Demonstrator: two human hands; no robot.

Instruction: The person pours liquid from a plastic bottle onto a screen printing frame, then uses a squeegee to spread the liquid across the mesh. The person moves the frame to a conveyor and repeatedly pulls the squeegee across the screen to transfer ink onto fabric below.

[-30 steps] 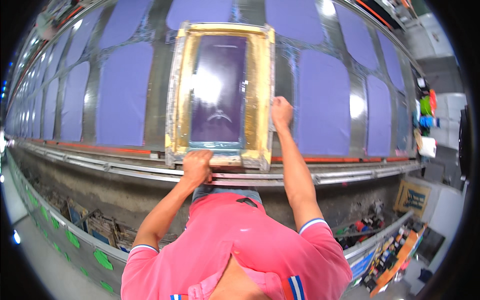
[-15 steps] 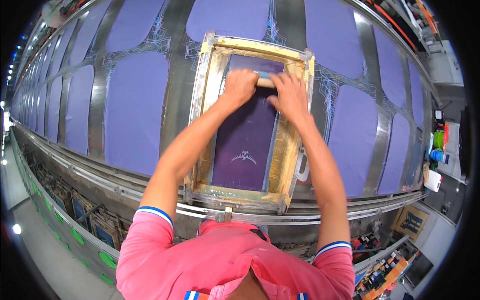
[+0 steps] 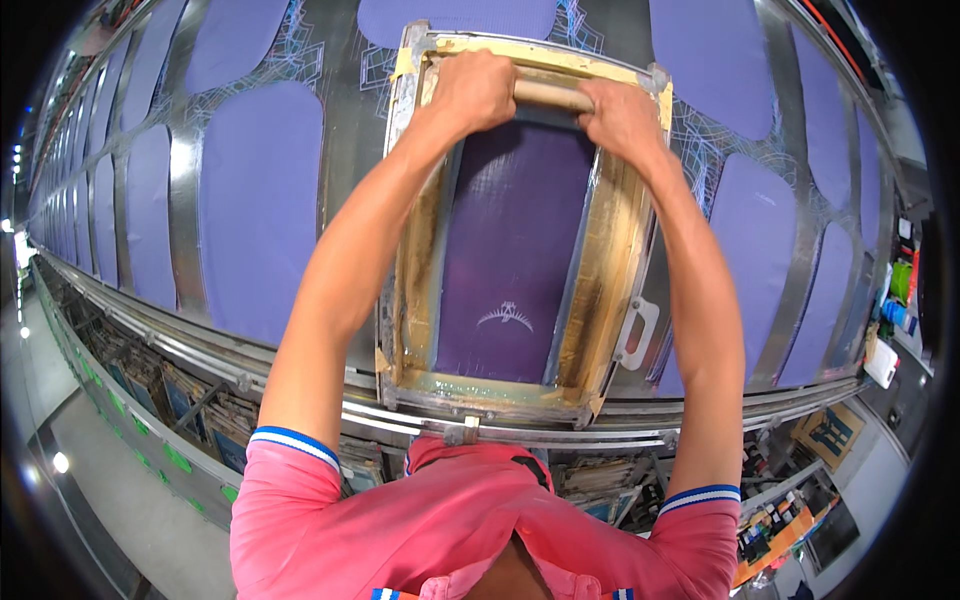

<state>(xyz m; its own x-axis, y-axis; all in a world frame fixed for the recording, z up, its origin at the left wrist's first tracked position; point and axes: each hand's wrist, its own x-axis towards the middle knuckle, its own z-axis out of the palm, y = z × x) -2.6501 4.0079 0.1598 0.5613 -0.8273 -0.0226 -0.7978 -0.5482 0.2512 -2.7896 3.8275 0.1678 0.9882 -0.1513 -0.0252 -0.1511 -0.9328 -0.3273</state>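
Note:
My left hand (image 3: pixel 475 92) and my right hand (image 3: pixel 622 118) are closed around the two ends of a squeegee's pale wooden handle (image 3: pixel 550 96). The squeegee lies at the far end inside a screen printing frame (image 3: pixel 480 402), whose rim is covered in yellowish tape. Its blade is mostly hidden by the handle and my fingers. Dark purple shows through the mesh (image 3: pixel 515 220), with a pale curved emblem (image 3: pixel 507 315) near the close end. Wet residue glistens along the frame's near inner edge.
Rows of purple rounded panels (image 3: pixel 262 215) lie on the long dark table to both sides. A metal rail (image 3: pixel 360 412) runs along its near edge. A white handle plate (image 3: pixel 632 333) sticks out at the frame's right. Stacked screens (image 3: pixel 150 385) sit below the table at left.
Both hands have pushed the squeegee farther from me, up to the frame's far end. More of the mesh is uncovered, and the whole view has shifted slightly.

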